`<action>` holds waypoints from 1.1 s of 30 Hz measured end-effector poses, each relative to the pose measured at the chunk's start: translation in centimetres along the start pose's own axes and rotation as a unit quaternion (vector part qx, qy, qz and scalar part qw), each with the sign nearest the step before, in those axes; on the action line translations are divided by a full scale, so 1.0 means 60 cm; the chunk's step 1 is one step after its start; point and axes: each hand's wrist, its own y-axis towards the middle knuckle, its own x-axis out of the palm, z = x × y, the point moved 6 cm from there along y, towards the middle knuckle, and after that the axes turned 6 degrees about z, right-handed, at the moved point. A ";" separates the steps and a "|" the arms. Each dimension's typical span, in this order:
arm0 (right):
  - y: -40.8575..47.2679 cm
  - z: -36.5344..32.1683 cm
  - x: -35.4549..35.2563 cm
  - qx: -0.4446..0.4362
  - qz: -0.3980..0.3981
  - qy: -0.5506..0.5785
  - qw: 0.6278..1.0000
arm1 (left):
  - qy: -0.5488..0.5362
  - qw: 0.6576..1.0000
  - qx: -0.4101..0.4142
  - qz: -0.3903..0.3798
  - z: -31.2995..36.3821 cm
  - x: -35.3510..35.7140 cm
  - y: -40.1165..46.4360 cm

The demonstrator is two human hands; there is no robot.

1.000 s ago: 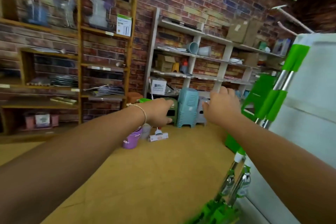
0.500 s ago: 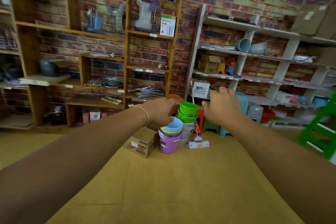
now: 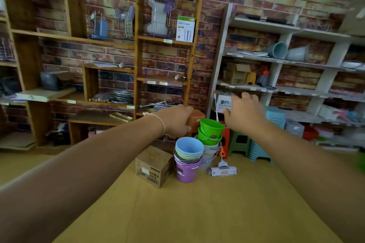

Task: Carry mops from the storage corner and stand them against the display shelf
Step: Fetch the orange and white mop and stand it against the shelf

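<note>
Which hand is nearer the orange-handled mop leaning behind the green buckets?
Right. The right hand is just right of the mop handle, fingers spread, almost alongside it. The left hand is farther off to the left, beyond the green buckets.

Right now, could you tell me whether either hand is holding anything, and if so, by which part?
Nothing is held. The left hand and the right hand both reach forward in the air with loose fingers, short of the mop standing by the buckets.

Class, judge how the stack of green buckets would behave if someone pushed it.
The green buckets sit tilted on a grey bucket, so they would probably tip. They look like thin plastic, likely light. Loose nesting suggests they may slide apart.
</note>
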 end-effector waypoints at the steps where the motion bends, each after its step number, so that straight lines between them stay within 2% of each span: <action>1: 0.013 0.001 0.013 0.000 -0.001 0.003 1.000 | -0.004 1.000 0.001 0.000 -0.004 0.007 0.019; 7: 0.100 0.003 0.108 -0.008 -0.023 0.013 1.000 | -0.037 0.999 0.029 0.001 -0.023 0.069 0.122; 17: 0.325 0.002 0.307 -0.011 -0.046 0.024 0.999 | -0.055 0.997 0.041 -0.035 -0.149 0.197 0.387; 27: 0.540 0.052 0.432 0.075 -0.060 0.041 0.995 | -0.052 0.994 0.074 -0.060 -0.251 0.280 0.679; 30: 0.579 0.080 0.471 0.095 -0.060 0.036 0.993 | -0.055 0.993 0.092 -0.044 -0.264 0.353 0.772; 33: 0.617 0.110 0.517 0.111 -0.063 0.033 0.991 | -0.049 0.992 0.094 -0.074 -0.261 0.406 0.838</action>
